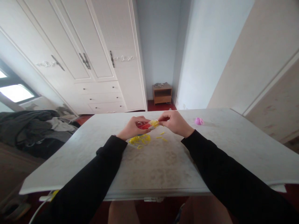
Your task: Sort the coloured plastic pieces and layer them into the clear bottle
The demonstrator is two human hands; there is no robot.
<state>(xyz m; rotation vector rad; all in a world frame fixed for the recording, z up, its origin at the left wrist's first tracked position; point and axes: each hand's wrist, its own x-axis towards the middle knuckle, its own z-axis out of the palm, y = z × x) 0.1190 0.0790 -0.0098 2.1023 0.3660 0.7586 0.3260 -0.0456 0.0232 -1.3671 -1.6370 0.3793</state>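
Note:
Above the table, my left hand (136, 127) is closed around a small red and yellow bundle (153, 124) that looks partly wrapped in clear plastic. The red part lies in my left fingers and the yellow part points right. With thumb and fingertips, my right hand (174, 122) pinches the bundle's yellow end. Just below my left hand lies a pile of thin yellow pieces (140, 140), seemingly in or on clear plastic. A few loose yellow strips (161, 137) lie right of that pile. What exactly the bundle is cannot be made out.
A pink-purple rounded object (199, 121) sits on the white table (233, 149), right of my right hand. Dark clothes (35, 130) are heaped at the left. Beyond the table stand a white wardrobe (102, 71) and a small wooden nightstand (162, 99).

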